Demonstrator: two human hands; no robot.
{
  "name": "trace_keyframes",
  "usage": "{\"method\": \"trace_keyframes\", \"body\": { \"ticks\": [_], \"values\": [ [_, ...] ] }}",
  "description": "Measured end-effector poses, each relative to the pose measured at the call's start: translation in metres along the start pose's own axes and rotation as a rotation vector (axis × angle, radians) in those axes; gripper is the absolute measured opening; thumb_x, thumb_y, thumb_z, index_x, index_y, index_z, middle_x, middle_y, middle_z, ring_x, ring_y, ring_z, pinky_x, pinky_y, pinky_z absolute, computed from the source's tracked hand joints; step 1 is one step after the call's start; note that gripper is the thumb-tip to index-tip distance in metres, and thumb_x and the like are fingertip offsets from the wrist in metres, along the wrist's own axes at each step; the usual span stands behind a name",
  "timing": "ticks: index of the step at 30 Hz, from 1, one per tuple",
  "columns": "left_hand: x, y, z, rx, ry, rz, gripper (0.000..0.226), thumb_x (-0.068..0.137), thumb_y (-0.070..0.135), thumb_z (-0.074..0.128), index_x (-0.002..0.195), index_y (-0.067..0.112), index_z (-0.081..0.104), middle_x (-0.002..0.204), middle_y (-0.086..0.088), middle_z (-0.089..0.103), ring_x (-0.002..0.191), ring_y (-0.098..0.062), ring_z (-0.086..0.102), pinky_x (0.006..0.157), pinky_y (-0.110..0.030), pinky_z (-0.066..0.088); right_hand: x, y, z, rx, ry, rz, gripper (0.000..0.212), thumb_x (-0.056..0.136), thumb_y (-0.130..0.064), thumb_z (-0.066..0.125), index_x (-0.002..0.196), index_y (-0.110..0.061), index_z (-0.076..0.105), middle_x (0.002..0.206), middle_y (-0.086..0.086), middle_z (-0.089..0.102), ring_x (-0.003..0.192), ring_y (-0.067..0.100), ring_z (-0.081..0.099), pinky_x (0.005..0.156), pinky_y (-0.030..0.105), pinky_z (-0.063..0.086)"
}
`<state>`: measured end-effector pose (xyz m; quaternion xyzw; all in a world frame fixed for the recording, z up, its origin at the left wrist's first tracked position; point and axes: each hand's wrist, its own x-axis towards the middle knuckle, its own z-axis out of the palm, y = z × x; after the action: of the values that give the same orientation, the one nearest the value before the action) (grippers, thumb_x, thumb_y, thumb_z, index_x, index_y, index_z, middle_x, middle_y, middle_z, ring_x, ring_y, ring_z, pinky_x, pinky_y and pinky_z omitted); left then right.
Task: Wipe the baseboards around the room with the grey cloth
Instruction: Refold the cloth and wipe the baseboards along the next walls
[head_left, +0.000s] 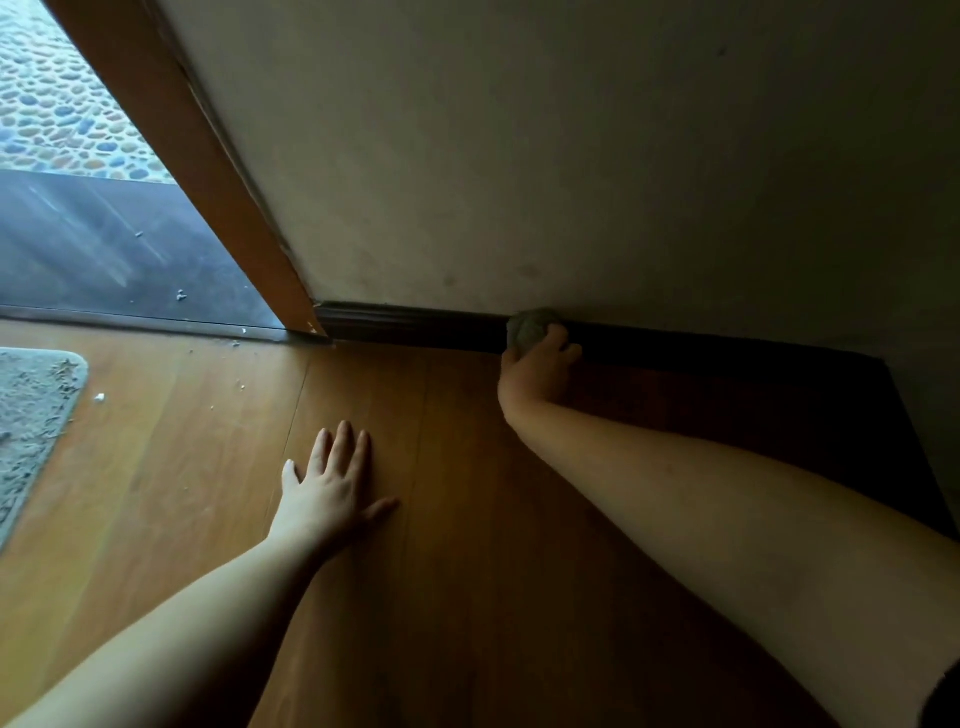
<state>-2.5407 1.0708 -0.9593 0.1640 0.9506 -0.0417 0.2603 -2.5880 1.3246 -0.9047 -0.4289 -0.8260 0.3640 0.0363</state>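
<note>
A: Right hand (540, 364)?
B: Curled round balled grey cloth (530, 328), pressed against dark baseboard (415, 327), near door frame (208, 171); grip detail dim.
A: Left hand (332, 483)?
B: Flat on wood floor (467, 571), fingers spread, holding nothing.

Single head view, low near floor (467, 571), facing forward-down toward wall (571, 156) and baseboard (415, 327)

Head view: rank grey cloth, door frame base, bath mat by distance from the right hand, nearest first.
1. grey cloth: gripped in the right hand, against the baseboard.
2. door frame base: to its left, where the baseboard ends.
3. bath mat: far left, on the floor.
</note>
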Motion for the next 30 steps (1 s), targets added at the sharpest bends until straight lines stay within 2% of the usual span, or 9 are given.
{"method": "trace_keyframes", "body": {
  "ticks": [5, 11, 17, 20, 25, 27, 30],
  "values": [
    [0.007, 0.009, -0.005, 0.025, -0.045, -0.015, 0.099, 0.091, 0.077, 0.028, 0.156, 0.020, -0.019, 0.163, -0.008, -0.025, 0.151, -0.028, -0.019, 0.119, -0.060, 0.012, 0.005, 0.022, -0.024, 0.044, -0.041, -0.096, 0.054, 0.095, -0.031, 0.060, 0.143, -0.020, 0.037, 0.135, 0.009, 0.035, 0.106, 0.031, 0.056, 0.074, 0.033, 0.047],
    [0.017, 0.025, -0.012, -0.035, -0.045, -0.031, 0.096, 0.093, 0.073, 0.027, 0.157, 0.015, -0.016, 0.164, -0.013, -0.020, 0.152, -0.034, -0.014, 0.119, -0.062, 0.014, 0.016, 0.038, -0.047, 0.032, -0.030, -0.163, 0.050, 0.096, -0.030, 0.059, 0.143, -0.026, 0.043, 0.133, 0.008, 0.036, 0.099, 0.027, 0.057, 0.080, 0.027, 0.042],
    [0.019, 0.025, -0.013, -0.061, -0.050, -0.023, 0.097, 0.094, 0.072, 0.032, 0.157, 0.015, -0.014, 0.164, -0.013, -0.019, 0.152, -0.034, -0.014, 0.119, -0.062, 0.013, 0.012, 0.025, -0.038, 0.033, -0.070, -0.199, 0.035, 0.095, -0.031, 0.060, 0.128, -0.022, 0.053, 0.125, 0.009, 0.040, 0.093, 0.029, 0.057, 0.082, 0.036, 0.051],
    [0.019, 0.016, -0.014, -0.047, -0.060, 0.013, 0.100, 0.091, 0.074, 0.036, 0.157, 0.019, -0.016, 0.164, -0.011, -0.021, 0.152, -0.032, -0.015, 0.120, -0.060, 0.012, 0.010, 0.012, -0.027, 0.051, -0.041, -0.125, 0.035, 0.095, -0.032, 0.060, 0.126, -0.019, 0.054, 0.128, 0.010, 0.039, 0.096, 0.029, 0.057, 0.075, 0.030, 0.044],
    [0.009, -0.011, -0.007, 0.006, -0.045, 0.155, 0.110, 0.084, 0.077, 0.048, 0.157, 0.026, -0.016, 0.161, 0.000, -0.027, 0.153, -0.025, -0.016, 0.122, -0.054, 0.005, 0.000, -0.010, -0.010, 0.114, -0.018, 0.023, 0.042, 0.094, -0.032, 0.062, 0.130, -0.016, 0.047, 0.133, 0.012, 0.036, 0.105, 0.034, 0.056, 0.080, 0.034, 0.046],
    [0.003, -0.023, -0.002, 0.016, -0.034, 0.187, 0.111, 0.082, 0.077, 0.050, 0.157, 0.028, -0.016, 0.159, 0.004, -0.028, 0.153, -0.022, -0.014, 0.122, -0.053, 0.005, -0.009, -0.020, 0.001, 0.064, -0.057, -0.026, 0.043, 0.094, -0.033, 0.062, 0.130, -0.017, 0.046, 0.132, 0.012, 0.036, 0.104, 0.034, 0.057, 0.082, 0.037, 0.050],
    [-0.006, -0.036, 0.007, 0.030, -0.034, 0.182, 0.113, 0.081, 0.078, 0.050, 0.156, 0.028, -0.018, 0.158, 0.006, -0.029, 0.153, -0.022, -0.015, 0.122, -0.054, 0.005, -0.028, -0.042, 0.030, 0.038, -0.196, -0.212, 0.038, 0.093, -0.028, 0.063, 0.127, -0.018, 0.050, 0.130, 0.010, 0.037, 0.104, 0.031, 0.056, 0.091, 0.039, 0.051]
  ]
}}
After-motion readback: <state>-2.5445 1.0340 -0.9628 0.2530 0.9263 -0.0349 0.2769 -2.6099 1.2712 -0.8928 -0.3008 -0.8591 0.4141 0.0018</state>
